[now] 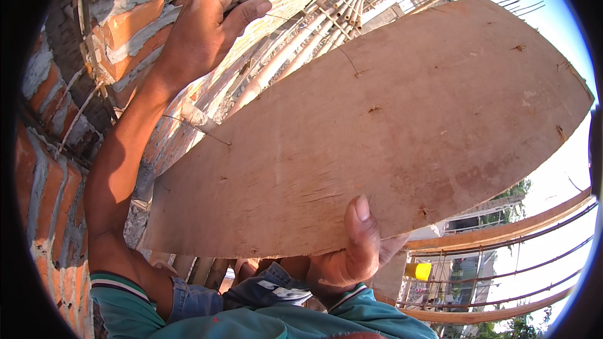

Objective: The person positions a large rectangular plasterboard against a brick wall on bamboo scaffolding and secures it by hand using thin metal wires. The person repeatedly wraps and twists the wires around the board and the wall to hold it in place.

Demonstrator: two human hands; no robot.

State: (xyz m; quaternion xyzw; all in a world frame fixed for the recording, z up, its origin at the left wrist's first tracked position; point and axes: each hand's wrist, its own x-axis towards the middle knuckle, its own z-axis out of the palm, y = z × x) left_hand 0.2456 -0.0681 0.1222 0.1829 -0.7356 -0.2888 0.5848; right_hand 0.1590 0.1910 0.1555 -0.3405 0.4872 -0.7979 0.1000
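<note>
A long brown wooden board [352, 144] fills the middle of the view, tilted up toward the right. My right hand [358, 245] grips its lower edge, thumb on the near face and the other fingers behind it. Thin bent wires stick out of the board's upper part, and several small splintered holes mark its face. My left hand [210, 28] is raised at the upper left, away from the board, its fingers closed in a pinch. A thin wire [284, 19] runs out from the thumb tip; the rest of it is hidden in the fingers.
A brick wall [138, 25] with rough mortar rises along the left. Bamboo poles [308, 44] lie behind the board, with steel rods [524, 7] jutting up at the far right. To the lower right are a wooden beam [502, 231], more rods and a yellow object [418, 271].
</note>
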